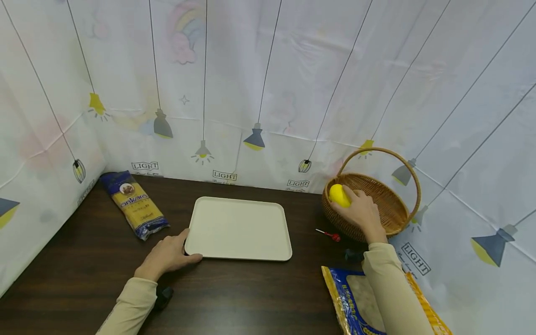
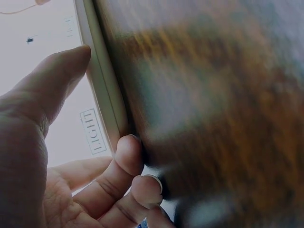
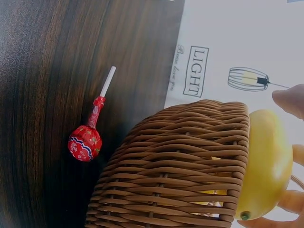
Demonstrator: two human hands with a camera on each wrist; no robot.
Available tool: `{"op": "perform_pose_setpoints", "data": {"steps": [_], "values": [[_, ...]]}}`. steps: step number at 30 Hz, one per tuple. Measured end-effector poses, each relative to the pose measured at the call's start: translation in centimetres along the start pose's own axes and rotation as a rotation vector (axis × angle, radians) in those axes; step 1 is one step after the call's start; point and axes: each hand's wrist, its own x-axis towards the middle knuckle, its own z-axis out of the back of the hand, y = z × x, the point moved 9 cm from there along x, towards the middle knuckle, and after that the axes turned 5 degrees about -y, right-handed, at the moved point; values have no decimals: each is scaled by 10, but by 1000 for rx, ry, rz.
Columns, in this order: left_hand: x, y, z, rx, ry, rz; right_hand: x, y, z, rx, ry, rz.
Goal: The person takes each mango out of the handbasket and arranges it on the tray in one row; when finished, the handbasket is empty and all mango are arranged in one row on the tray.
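Note:
My left hand [image 1: 169, 253] grips the near left corner of a cream rectangular tray [image 1: 238, 228] lying on the table. In the left wrist view, the thumb lies along one edge of the tray [image 2: 107, 90] and the curled fingers are at its corner. Over at the right, my right hand [image 1: 362, 211] holds a smooth yellow lemon [image 1: 339, 195] at the rim of a brown wicker basket [image 1: 389, 200]. The right wrist view shows the lemon [image 3: 266, 166] with its small green stem end, right beside the woven basket wall [image 3: 175, 161]; fingertips curl around its far side.
A red-wrapped lollipop [image 1: 335, 237] lies between tray and basket. At the back left is a blue-and-yellow pasta packet [image 1: 136, 204]. Another blue-and-yellow bag [image 1: 356, 298] lies at the front right, partly under my right sleeve. A printed curtain [image 1: 234, 93] borders the dark table [image 1: 234, 298].

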Motion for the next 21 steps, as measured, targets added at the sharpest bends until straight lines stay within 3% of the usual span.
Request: {"op": "perform_pose_setpoints", "data": {"steps": [21], "values": [[0, 1, -1, -11, 16, 8, 10, -4, -4, 9, 1, 7]]}}
